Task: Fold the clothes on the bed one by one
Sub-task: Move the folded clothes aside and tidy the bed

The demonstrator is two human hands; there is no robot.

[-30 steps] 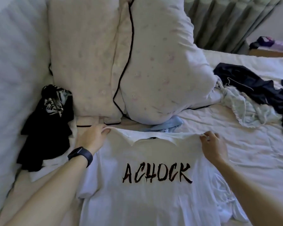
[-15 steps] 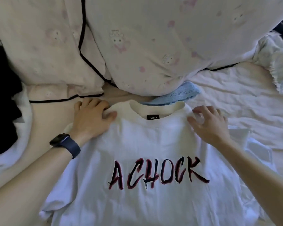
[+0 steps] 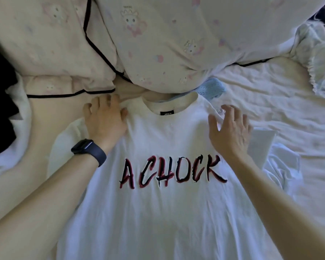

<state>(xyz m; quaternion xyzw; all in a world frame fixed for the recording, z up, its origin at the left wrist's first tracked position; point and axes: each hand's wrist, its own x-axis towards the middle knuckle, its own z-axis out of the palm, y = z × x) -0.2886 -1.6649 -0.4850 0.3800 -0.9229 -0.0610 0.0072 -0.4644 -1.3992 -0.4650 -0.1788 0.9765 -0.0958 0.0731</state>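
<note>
We are pressing our flat left hand (image 3: 103, 121) and spread right hand (image 3: 231, 130) on the shoulders of the white T-shirt (image 3: 167, 212) lying on the bed (image 3: 270, 102).

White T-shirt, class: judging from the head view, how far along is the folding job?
Done: the white T-shirt lies spread flat, print up. In hand: the left hand and right hand are at its shoulders, fingers open. Left: every fold of it, plus the crumpled pale garment by the pillow.
</note>
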